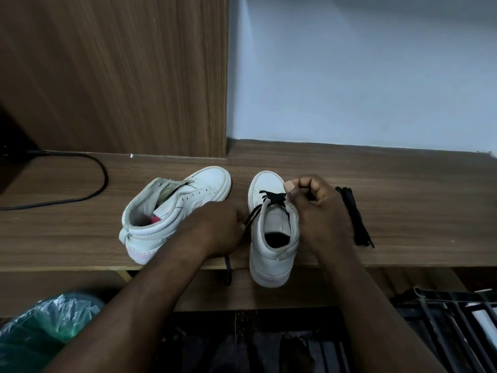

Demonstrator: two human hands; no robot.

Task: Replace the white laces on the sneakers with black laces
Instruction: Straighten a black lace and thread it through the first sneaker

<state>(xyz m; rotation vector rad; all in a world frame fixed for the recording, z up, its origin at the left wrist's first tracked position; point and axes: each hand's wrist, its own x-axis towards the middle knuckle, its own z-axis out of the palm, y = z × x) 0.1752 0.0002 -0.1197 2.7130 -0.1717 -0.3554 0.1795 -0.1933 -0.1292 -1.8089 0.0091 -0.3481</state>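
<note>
Two white sneakers stand on a wooden shelf [390, 211]. The left sneaker [172, 211] lies tilted with no lace in its eyelets. The right sneaker [271, 232] stands upright, toe away from me, with a black lace [271, 197] crossed through its front eyelets. My left hand [215, 230] grips one strand of that lace beside the shoe; the strand's end hangs over the shelf edge. My right hand [314, 203] pinches the other end of the lace at the shoe's right eyelets. A second black lace [353, 215] lies bundled to the right.
A black cable [88, 184] curves across the shelf at the left. A wooden panel [121, 76] rises behind the left sneaker. Below the shelf are a green plastic bag [45, 327] and a dark rack [451, 319].
</note>
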